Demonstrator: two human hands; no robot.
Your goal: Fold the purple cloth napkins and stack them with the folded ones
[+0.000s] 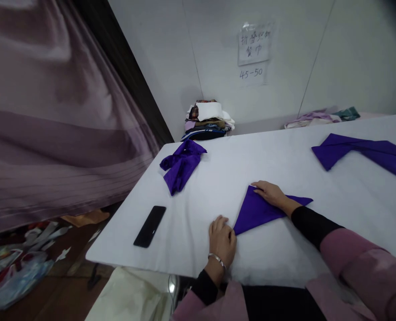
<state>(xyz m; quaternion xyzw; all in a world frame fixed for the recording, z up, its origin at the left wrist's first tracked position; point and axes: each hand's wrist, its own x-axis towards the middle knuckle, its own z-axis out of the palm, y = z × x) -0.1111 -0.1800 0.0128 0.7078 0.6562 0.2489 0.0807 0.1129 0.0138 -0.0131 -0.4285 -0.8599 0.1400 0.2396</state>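
A purple cloth napkin (260, 211), folded to a triangle, lies on the white-covered table before me. My right hand (270, 194) reaches over it, fingers closed on its upper corner. At the lower left corner is my left hand (222, 240), its fingers bent and thumb side against the tip, seemingly pinching it. The napkin's right tip sticks out beyond my right wrist, which hides part of the cloth.
A crumpled purple cloth (184, 162) and a black phone (150, 226) lie to the left. Another purple cloth (361, 149) stretches across the right. Folded fabrics (209, 120) are stacked by the wall. A pink curtain (51, 111) hangs left of the table (117, 249).
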